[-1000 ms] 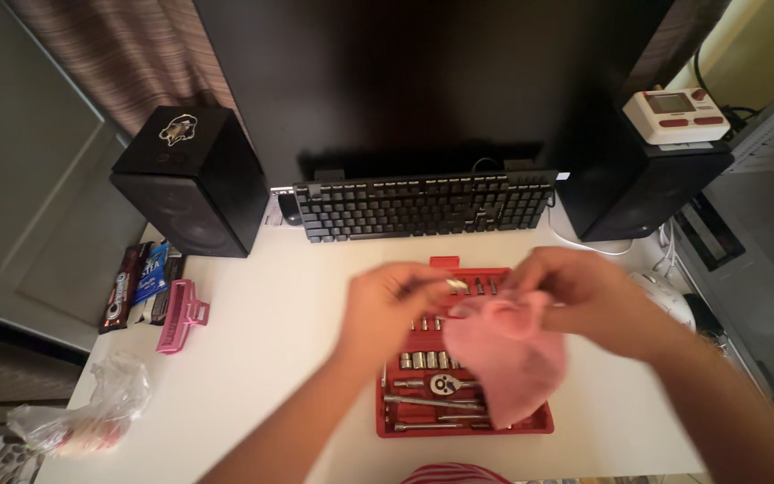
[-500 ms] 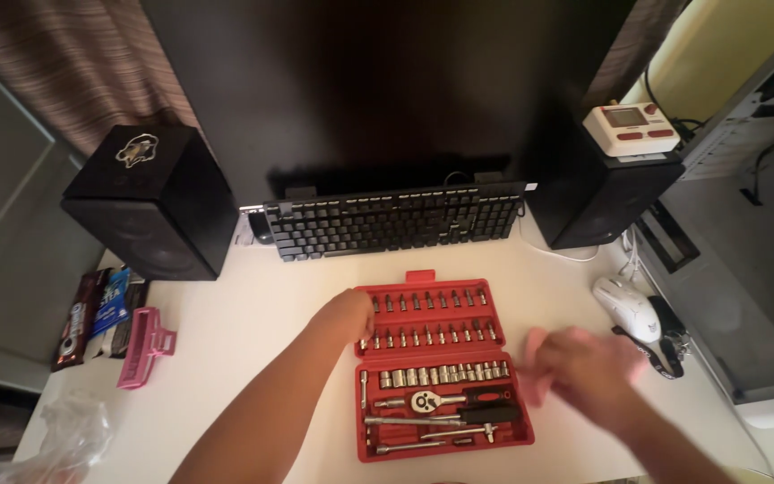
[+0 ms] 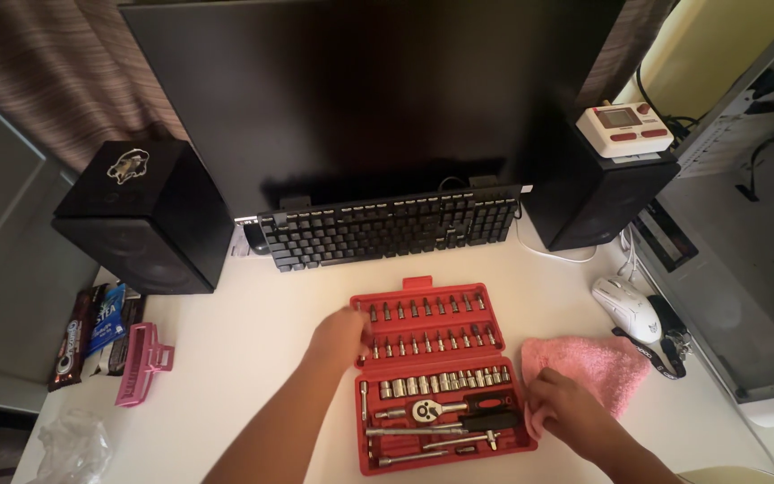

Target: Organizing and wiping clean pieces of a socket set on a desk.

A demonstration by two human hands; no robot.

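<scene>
My left hand (image 3: 340, 336) rests curled against the red socket-set case (image 3: 362, 448); whether it grips anything, I can't tell. My right hand (image 3: 566, 414) pinches the pink cloth (image 3: 589, 363).

What I can't make out

My left hand (image 3: 340, 333) hides its own fingertips at the red tool case (image 3: 441, 376); the plastic bag (image 3: 72, 448) is cut off below.
</scene>
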